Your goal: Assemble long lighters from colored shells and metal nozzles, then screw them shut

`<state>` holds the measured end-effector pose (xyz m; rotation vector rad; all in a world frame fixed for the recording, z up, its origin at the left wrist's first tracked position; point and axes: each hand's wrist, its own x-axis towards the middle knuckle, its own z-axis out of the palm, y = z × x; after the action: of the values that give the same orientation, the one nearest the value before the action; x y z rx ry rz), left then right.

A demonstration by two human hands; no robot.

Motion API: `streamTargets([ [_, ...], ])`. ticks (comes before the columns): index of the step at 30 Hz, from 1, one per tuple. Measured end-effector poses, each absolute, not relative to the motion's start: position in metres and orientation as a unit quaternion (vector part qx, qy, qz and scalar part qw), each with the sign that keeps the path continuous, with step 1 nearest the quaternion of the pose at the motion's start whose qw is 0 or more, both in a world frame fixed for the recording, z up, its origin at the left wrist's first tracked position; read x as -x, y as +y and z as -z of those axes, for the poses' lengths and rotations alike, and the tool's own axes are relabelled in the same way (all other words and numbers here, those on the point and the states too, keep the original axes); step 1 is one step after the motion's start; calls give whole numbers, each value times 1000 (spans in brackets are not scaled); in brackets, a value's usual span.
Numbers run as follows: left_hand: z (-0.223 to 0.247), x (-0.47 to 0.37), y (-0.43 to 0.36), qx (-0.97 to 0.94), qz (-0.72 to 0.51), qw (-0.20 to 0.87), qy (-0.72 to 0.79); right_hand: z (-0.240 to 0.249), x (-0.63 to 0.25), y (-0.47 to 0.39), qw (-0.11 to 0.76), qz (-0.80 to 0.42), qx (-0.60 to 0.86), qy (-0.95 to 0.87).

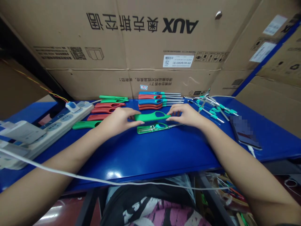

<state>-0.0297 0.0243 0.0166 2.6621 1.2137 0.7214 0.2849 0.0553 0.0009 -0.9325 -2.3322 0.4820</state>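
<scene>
A green lighter handle shell [150, 117] is held level above the blue table. My left hand [121, 119] pinches its wide end between thumb and fingers. At the narrow tip, my right hand [185, 115] is closed with thumb and fingertips together. Just below the shell lies an opened green lighter half [152, 128], with small inner parts and a metal tube [175, 126] showing. Red handle shells [103, 110] and green ones lie left of my left hand. Behind the held shell, several blue and red lighters [150, 102] with metal tubes are stacked.
Several metal lighter tubes with teal parts [213, 111] lie in a loose heap at the right. A phone [244, 131] is beside them. A white power strip [54, 125] stands at the left. A white cable [105, 181] crosses in front. Cardboard [141, 47] walls the back.
</scene>
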Motion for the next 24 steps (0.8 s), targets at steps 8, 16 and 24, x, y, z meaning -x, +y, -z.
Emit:
streamTargets([
  [8, -13, 26, 18, -921, -138, 47, 361, -7, -290, 51, 189, -252, 346, -884],
  [16, -14, 23, 14, -917, -84, 43, 387, -5, -292, 51, 136, -261, 349, -890],
  [24, -11, 21, 13, -917, -78, 49, 387, -7, -288, 48, 125, -255, 352, -892],
])
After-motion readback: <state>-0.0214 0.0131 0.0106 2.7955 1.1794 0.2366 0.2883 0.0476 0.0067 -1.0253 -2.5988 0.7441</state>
